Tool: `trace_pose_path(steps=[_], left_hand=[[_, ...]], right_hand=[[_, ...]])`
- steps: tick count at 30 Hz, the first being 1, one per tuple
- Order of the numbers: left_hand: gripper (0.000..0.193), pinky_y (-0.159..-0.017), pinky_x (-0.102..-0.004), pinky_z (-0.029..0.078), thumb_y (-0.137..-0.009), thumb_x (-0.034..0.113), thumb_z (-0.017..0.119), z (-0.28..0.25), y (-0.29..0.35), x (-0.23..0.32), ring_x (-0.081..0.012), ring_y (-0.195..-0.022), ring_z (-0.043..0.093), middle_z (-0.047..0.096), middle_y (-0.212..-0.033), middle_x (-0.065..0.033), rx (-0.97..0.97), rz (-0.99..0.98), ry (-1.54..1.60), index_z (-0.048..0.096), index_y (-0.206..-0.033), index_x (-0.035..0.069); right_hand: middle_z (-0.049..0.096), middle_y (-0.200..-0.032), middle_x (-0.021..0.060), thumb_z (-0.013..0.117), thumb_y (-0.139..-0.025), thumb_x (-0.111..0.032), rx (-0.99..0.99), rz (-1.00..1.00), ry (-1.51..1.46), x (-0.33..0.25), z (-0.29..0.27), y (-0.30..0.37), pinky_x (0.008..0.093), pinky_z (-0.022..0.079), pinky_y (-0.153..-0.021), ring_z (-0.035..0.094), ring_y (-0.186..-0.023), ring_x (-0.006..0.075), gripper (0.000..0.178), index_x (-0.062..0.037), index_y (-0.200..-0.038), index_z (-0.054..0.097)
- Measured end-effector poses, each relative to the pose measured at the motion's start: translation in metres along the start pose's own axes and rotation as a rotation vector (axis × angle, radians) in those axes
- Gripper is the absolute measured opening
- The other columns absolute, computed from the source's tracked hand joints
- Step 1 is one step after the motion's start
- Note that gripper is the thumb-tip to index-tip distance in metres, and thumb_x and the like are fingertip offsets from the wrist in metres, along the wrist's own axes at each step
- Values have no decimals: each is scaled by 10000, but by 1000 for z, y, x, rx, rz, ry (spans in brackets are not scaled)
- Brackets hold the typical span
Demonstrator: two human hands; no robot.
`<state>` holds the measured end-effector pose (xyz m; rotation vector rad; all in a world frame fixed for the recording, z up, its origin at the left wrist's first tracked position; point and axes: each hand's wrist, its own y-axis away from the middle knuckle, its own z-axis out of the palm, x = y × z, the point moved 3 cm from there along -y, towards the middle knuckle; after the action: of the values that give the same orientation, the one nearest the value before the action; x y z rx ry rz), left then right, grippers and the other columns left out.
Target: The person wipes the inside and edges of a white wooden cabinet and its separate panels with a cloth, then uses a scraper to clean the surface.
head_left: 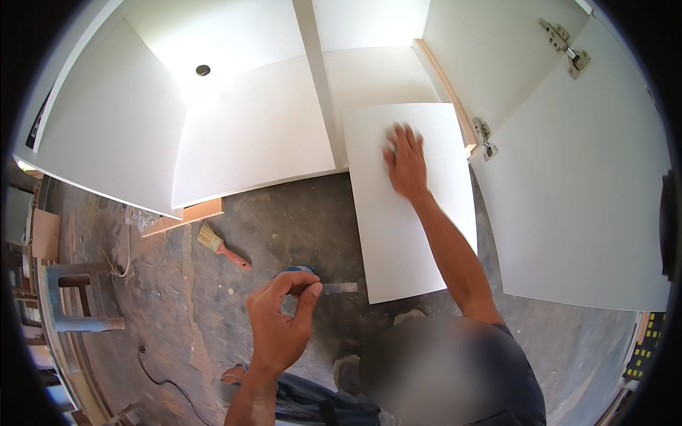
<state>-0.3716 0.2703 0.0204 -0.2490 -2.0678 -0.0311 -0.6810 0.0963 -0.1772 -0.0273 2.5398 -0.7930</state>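
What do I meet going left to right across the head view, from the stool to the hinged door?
Blue stool, red-handled paintbrush, left hand, thin strip pinched in its fingers, white panel with the right hand over it, hinged white door.

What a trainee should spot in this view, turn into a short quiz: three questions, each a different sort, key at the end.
1. Multiple choice: what colour is the handle of the paintbrush lying on the concrete floor?
A) blue
B) red
C) black

2. True or false: the right hand is over the white panel, its palm turned down.

3. Short answer: between which digits does the left hand hold the flat grey strip?

Key: 1. B; 2. True; 3. The thumb and index finger.
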Motion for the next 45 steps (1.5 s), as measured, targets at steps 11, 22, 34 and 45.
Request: trace_pose_path(steps=[11,22,34,45], left_hand=[[109,-735,-283,528,-911,77,759,-7,-3,-9,-139,-774,688,742,-824,-88,-13,-57,-24,717,-949,-16],[99,-739,-278,532,-905,51,754,-2,-7,-9,-142,-781,695,750,-839,-97,-9,-18,-39,727,-970,-18],[93,-756,-304,554,-892,41,749,-4,-5,-6,-197,-786,734,759,-847,-128,-11,-64,-20,729,-961,-18],[97,-747,-300,534,-894,58,752,-9,-7,-4,-157,-781,703,751,-828,-109,7,-25,-2,725,-955,-13]], right_hand=[[324,-1660,165,437,-1090,-254,-629,-555,17,-67,-12,129,558,156,-1280,261,-1550,368,512,-72,-1565,385],[353,-1653,129,491,-1050,-374,-285,-374,139,-47,23,7,555,179,-1265,287,-1543,333,560,-151,-1560,425],[589,-1310,152,586,-1019,-298,-125,-89,135,17,21,-64,512,287,-1206,483,-1306,347,376,-78,-1324,581],[318,-1644,192,534,-1037,-286,-265,-241,213,-20,17,5,570,196,-1262,236,-1547,403,577,-34,-1539,404]])
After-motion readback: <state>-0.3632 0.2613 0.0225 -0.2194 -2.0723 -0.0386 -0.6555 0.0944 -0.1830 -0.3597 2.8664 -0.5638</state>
